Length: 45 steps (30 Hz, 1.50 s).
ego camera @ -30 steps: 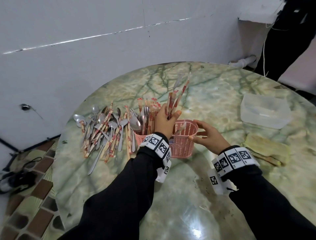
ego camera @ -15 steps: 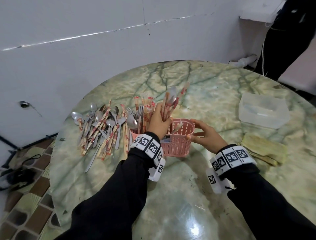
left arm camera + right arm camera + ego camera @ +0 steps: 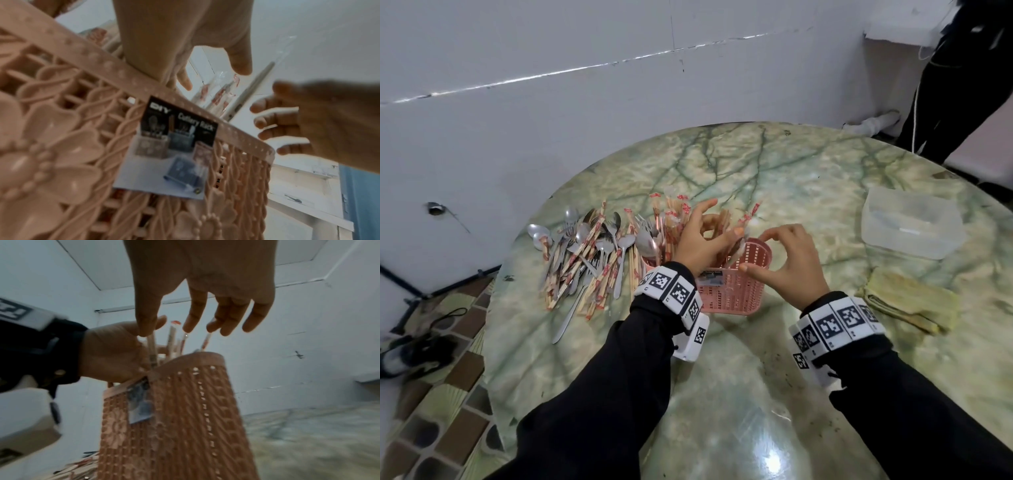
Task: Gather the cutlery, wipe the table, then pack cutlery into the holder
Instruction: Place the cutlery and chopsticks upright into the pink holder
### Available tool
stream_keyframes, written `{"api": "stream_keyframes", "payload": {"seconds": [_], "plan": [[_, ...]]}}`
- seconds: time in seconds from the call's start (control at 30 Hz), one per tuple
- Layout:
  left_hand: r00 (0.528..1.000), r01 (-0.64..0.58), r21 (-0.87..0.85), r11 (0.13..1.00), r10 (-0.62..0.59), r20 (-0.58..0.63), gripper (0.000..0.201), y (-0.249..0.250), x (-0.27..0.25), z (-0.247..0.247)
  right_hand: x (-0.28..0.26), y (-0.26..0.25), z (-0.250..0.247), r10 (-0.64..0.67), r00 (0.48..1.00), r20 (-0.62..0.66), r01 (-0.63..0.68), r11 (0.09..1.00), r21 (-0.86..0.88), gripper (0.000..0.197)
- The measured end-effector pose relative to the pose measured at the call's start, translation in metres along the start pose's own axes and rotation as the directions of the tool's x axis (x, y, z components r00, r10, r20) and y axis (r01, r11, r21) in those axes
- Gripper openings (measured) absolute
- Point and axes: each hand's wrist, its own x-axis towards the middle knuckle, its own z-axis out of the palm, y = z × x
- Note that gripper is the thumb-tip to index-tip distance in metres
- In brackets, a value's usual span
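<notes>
Surface: I look down on a round green marbled surface [image 3: 774,192]. It carries everything, with the work gathered left of centre, within reach of both arms.
Tub: a clear plastic tub [image 3: 912,226] sits at 2 o'clock, well apart from the work.
Cloth: a folded yellowish cloth [image 3: 909,298] lies at 3 o'clock, just right of my right wrist. I judge the wiping done, since it lies set aside.
Loose cutlery: a pile of spoons, forks and wrapped chopsticks [image 3: 589,260] lies at 9 o'clock, heaped together beside the holder so each grab is short.
Holder: the pink lattice holder [image 3: 729,291] stands upright at the centre, a paper label on its near wall. Its left compartment holds forks and wrapped chopsticks.
Bundle: a few wrapped chopsticks [image 3: 739,236] stand tilted in the right compartment, tips above the rim.
Left hand: my left hand [image 3: 702,246] is over the holder's middle. Its fingers are spread and loosely curved around the bundle; I cannot tell if they touch it.
Right hand: my right hand [image 3: 787,263] hovers over the right rim, fingers spread and bent, gripping nothing, seemingly placed to tidy the tips.
Stage: packing is under way; most cutlery is still on the surface.
</notes>
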Motion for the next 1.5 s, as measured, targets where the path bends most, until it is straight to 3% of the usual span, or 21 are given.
{"api": "stream_keyframes", "payload": {"seconds": [0.13,0.27,0.33,0.47,0.57,0.73,0.8,0.87,0.97,1.03,1.07,1.17,1.33,1.5], "plan": [[0.999,0.031,-0.088,0.996,-0.03,0.014,0.034,0.006,-0.002,0.002,0.003,-0.025,0.013,-0.054,0.995,0.085,0.064,0.99,-0.129,0.028],[1.0,0.003,0.023,1.0,-0.003,0.031,0.039,0.014,-0.009,0.003,0.012,-0.037,0.022,0.014,0.998,-0.058,-0.017,0.998,-0.059,0.013],[0.997,-0.015,0.049,0.999,0.011,0.073,0.045,0.019,-0.016,0.002,0.015,-0.04,0.027,0.053,0.994,-0.09,-0.059,0.996,-0.068,0.014],[0.983,-0.074,0.189,0.979,0.04,0.177,0.061,0.029,-0.034,-0.005,0.011,-0.044,0.039,0.103,0.994,0.048,-0.092,0.978,-0.186,0.021],[0.975,-0.132,0.266,0.955,0.076,0.21,0.064,0.037,-0.053,-0.019,-0.001,-0.051,0.04,0.099,0.995,0.021,-0.092,0.968,-0.233,0.024],[0.956,-0.057,0.246,0.968,-0.017,0.291,0.034,0.041,-0.083,-0.073,-0.018,-0.061,0.033,0.251,0.968,-0.03,-0.237,0.86,-0.453,0.032],[0.949,-0.008,0.241,0.97,-0.068,0.306,0.02,0.036,-0.091,-0.102,-0.029,-0.072,0.027,0.218,0.976,-0.021,-0.199,0.841,-0.504,0.033],[0.949,0.041,0.283,0.958,-0.126,0.289,0.015,0.025,-0.093,-0.135,-0.041,-0.088,0.025,0.165,0.982,0.091,-0.114,0.905,-0.41,0.025],[0.934,0.173,0.369,0.913,-0.271,0.232,0.009,0.0,-0.087,-0.18,-0.052,-0.117,0.041,0.161,0.904,0.396,-0.102,0.981,-0.165,0.011],[0.912,0.262,0.444,0.856,-0.371,0.176,0.009,-0.017,-0.074,-0.202,-0.051,-0.131,0.068,0.168,0.845,0.507,-0.133,0.986,-0.104,0.006],[0.9,0.295,0.496,0.817,-0.411,0.143,0.01,-0.025,-0.066,-0.209,-0.048,-0.136,0.085,0.186,0.829,0.528,-0.159,0.983,-0.096,0.015],[0.886,0.334,0.627,0.704,-0.461,0.045,0.014,-0.047,-0.039,-0.221,-0.03,-0.15,0.137,0.234,0.821,0.52,-0.237,0.97,-0.064,0.039],[0.889,0.387,0.645,0.659,-0.452,-0.072,0.026,-0.076,0.008,-0.219,0.031,-0.147,0.223,0.451,0.799,0.398,-0.428,0.891,-0.15,0.04],[0.895,0.39,0.657,0.645,-0.435,-0.104,0.023,-0.102,0.04,-0.21,0.071,-0.129,0.262,0.705,0.648,0.288,-0.606,0.707,-0.364,0.067]]}}
